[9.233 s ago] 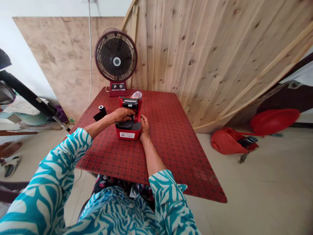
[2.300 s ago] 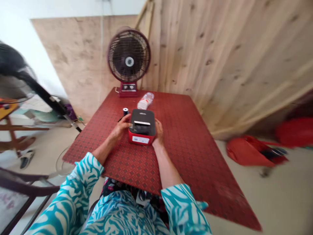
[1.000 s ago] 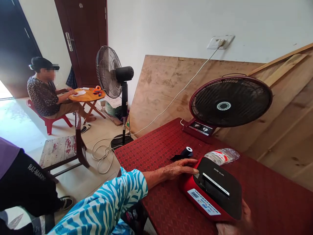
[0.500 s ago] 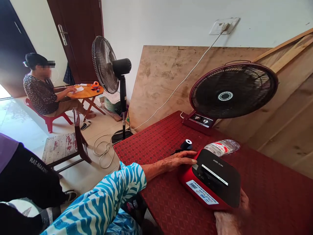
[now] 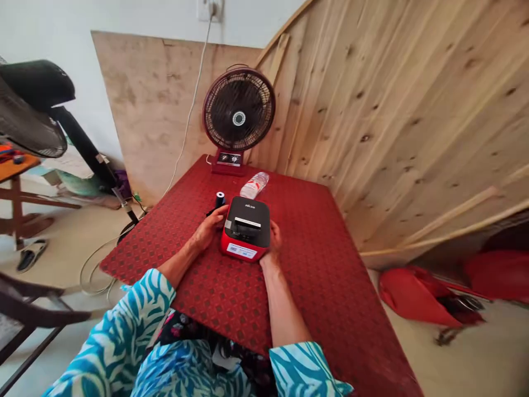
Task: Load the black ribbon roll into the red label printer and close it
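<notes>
A red and black receipt printer (image 5: 248, 234), with a white strip at its top slot and a white label on its near face, is between my hands over the table. My left hand (image 5: 210, 227) grips its left side, fingers at the upper left edge. At its right side, my right hand (image 5: 273, 242) is closed around the lower edge; part of those fingers is hidden behind the printer. Just beyond my left fingertips stands a small dark roll with a white end (image 5: 220, 198). A clear plastic bottle (image 5: 254, 185) with a red and white label lies behind the printer.
A dark red fan (image 5: 238, 118) stands at the back of the red patterned table (image 5: 314, 264). Its cord rises to a wall socket (image 5: 210, 10). Wooden boards (image 5: 372, 110) lean behind. A pedestal fan (image 5: 37, 105) is left, a red chair (image 5: 417, 298) right.
My view has swung right, bringing the wooden boards and red chair into sight and losing the seated person. Both hands stay at the printer, which now appears nearer the picture's middle.
</notes>
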A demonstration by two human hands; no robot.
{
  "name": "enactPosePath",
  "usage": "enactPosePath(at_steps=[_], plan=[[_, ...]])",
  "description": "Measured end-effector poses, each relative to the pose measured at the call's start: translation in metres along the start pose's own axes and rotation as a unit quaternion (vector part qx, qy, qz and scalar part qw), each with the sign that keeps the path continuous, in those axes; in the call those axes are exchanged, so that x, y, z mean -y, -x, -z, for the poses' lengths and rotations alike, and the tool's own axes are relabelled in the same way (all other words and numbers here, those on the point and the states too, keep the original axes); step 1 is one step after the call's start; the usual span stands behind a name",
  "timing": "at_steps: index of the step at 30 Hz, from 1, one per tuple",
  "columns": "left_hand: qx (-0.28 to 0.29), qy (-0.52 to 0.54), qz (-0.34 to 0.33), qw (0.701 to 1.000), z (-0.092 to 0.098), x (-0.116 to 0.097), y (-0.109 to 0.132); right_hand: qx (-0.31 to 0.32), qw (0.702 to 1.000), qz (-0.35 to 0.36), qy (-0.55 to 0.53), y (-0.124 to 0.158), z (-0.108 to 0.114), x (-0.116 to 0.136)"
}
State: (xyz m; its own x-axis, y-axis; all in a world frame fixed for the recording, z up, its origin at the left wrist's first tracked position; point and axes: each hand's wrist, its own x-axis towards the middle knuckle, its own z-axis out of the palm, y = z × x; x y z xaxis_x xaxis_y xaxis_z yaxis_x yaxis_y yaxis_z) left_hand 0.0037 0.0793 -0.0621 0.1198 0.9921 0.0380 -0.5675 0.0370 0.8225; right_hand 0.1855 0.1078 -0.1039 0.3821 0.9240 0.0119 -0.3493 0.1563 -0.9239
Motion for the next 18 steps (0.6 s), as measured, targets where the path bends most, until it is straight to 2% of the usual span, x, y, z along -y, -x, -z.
enactPosePath(at_steps=[4, 10, 18], plan=[[-0.002, -0.023, -0.002, 1.0, -0.0029, -0.0029, 0.0052, -0.021, 0.999, -0.034, -0.017, 0.0009, -0.0006, -0.0013], [-0.004, -0.046, 0.002, 0.999, -0.0027, -0.0057, 0.0019, -0.004, 0.998, -0.05, -0.03, -0.0001, -0.0049, 0.001], [-0.006, -0.028, 0.015, 0.999, 0.0006, -0.0064, -0.0033, -0.009, 0.999, -0.042, -0.02, 0.0002, -0.0046, 0.0001]])
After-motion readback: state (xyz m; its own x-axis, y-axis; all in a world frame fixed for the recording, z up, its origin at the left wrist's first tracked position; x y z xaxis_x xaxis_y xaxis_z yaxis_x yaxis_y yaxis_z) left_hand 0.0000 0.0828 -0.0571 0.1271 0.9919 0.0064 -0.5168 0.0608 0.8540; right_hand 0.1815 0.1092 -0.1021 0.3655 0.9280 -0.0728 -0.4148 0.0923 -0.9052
